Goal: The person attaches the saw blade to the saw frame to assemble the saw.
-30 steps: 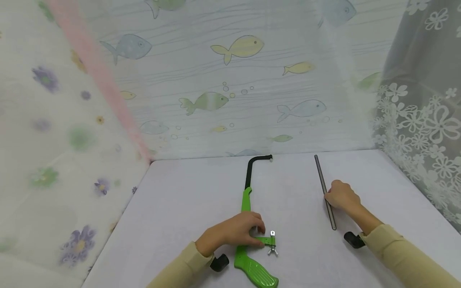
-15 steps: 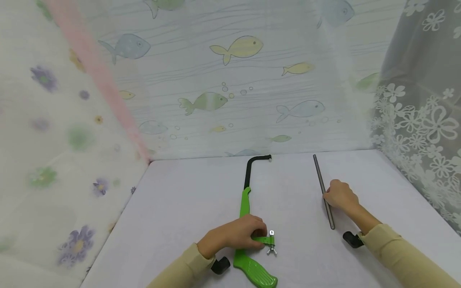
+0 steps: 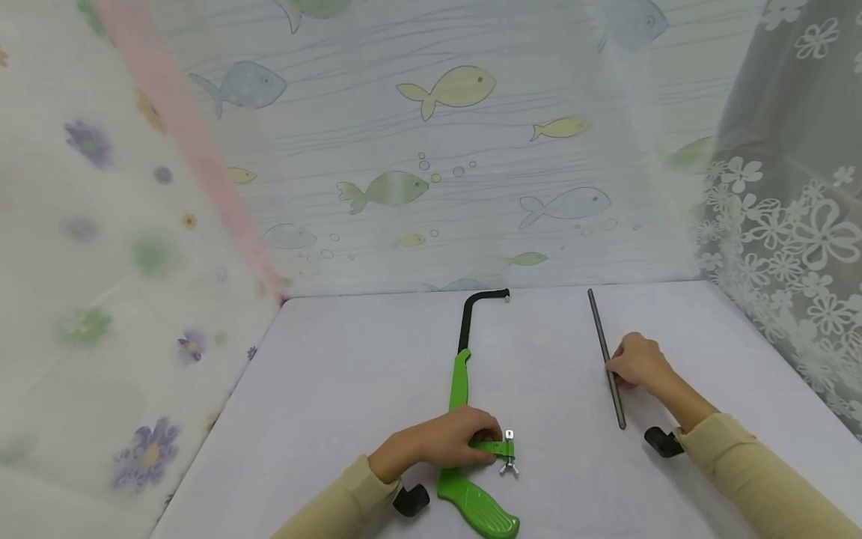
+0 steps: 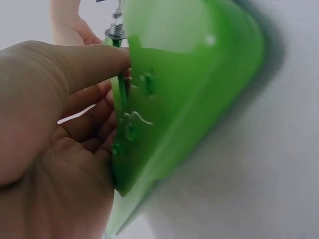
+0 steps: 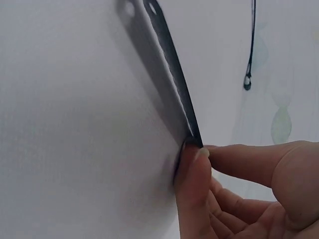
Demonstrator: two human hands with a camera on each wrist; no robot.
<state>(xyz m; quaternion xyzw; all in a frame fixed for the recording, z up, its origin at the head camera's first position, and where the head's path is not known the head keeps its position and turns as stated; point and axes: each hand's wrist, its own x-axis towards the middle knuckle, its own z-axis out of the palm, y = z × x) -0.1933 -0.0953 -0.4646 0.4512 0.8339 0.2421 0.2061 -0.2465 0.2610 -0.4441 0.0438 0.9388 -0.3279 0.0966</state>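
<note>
Left grip (image 3: 458,440) holds the saw frame (image 3: 459,385) near the wing nut (image 3: 509,469), probably to steady it on the surface (image 3: 337,389). Right grip (image 3: 636,361) pinches the saw blade (image 3: 598,329) near mid-length, right of the frame; fingertips likely because it's thin. Can't tell if its far end touches down.

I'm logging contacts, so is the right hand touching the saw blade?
Touching: the right wrist view shows the right hand pinching the saw blade, with no gap visible.
</note>
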